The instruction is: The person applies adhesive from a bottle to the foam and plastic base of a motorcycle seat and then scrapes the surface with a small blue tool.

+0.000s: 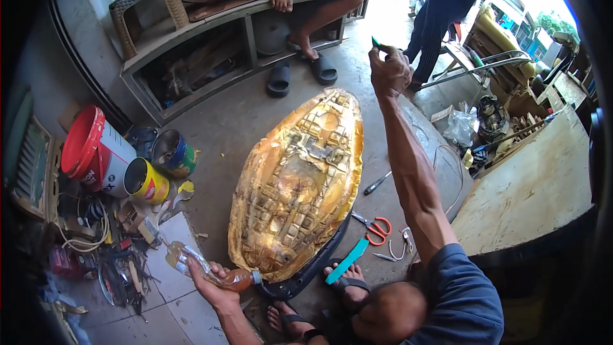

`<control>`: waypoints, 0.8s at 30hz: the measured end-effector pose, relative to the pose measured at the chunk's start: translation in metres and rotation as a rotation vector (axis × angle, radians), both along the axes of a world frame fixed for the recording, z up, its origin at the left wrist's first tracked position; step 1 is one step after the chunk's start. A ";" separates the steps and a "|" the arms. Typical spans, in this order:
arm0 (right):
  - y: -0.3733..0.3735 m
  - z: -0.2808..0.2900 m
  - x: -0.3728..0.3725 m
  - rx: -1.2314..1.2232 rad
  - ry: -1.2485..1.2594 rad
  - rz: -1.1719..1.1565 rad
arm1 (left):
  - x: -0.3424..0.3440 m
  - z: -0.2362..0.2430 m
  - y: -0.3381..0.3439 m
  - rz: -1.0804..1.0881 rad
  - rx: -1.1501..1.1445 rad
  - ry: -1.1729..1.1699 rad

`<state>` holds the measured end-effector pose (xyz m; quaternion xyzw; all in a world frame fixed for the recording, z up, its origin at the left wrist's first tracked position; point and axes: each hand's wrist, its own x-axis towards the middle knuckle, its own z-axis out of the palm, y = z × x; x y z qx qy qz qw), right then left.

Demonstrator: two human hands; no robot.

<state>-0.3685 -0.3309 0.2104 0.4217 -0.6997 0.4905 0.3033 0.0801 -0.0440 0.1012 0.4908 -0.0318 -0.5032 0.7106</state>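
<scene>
My left hand (218, 284) is wrapped round a clear plastic bottle (241, 279) with orange-brown liquid in it, tilted nearly flat, its capped end toward the right. Raised far forward on the right, my right hand (391, 71) is closed, with a small green piece (375, 41) sticking out of its fingers; its kind is unclear. Between my arms lies a long yellow foam seat pad (300, 185), its surface moulded in blocks and glossy in places. Under its near right side shows a black seat base (297, 287). The bottle's cap is close to the pad's near end.
Right of the pad lie a screwdriver (377, 183), red-handled scissors (378, 229) and a teal strip (347, 260) by my foot. Buckets and cans (147, 180) stand left, above scattered tools (128, 275). One person sits on the bench (246, 25); another person (447, 6) stands beyond.
</scene>
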 end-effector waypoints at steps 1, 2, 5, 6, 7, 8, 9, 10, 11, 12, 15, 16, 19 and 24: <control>0.000 0.002 -0.005 -0.004 0.005 -0.003 | -0.002 -0.002 0.002 -0.015 0.010 -0.007; -0.001 0.003 -0.007 -0.020 -0.014 0.003 | -0.003 -0.004 0.004 -0.026 0.020 -0.014; 0.028 -0.008 -0.002 -0.039 0.017 0.090 | -0.016 -0.021 -0.001 -0.042 0.042 0.034; 0.047 -0.006 0.016 -0.074 0.010 0.159 | -0.015 -0.017 -0.002 -0.040 0.022 0.032; 0.071 -0.012 0.043 -0.111 0.109 0.272 | -0.011 -0.010 -0.001 -0.022 0.013 0.020; 0.098 -0.021 0.078 -0.065 0.043 0.474 | -0.006 0.000 -0.002 0.001 -0.003 0.004; 0.128 -0.033 0.115 0.038 -0.099 0.676 | -0.002 0.006 -0.004 0.019 -0.050 -0.030; 0.153 -0.061 0.134 0.193 -0.179 0.806 | -0.008 0.004 -0.008 0.018 -0.056 -0.022; 0.184 -0.073 0.158 0.334 -0.406 0.979 | -0.014 0.003 -0.012 0.029 -0.103 -0.009; 0.205 -0.095 0.170 0.547 -0.434 1.064 | -0.019 0.006 -0.017 0.046 -0.153 -0.006; 0.243 -0.100 0.200 0.802 -0.811 1.110 | -0.024 0.012 -0.025 0.018 -0.192 0.060; 0.245 -0.108 0.207 0.858 -0.932 1.150 | -0.022 0.025 -0.029 0.004 -0.198 0.084; 0.251 -0.085 0.222 1.069 -1.143 1.143 | 0.001 0.003 -0.038 -0.091 -0.291 0.150; 0.253 -0.087 0.220 1.119 -1.269 1.119 | -0.017 0.020 -0.051 -0.098 -0.417 0.166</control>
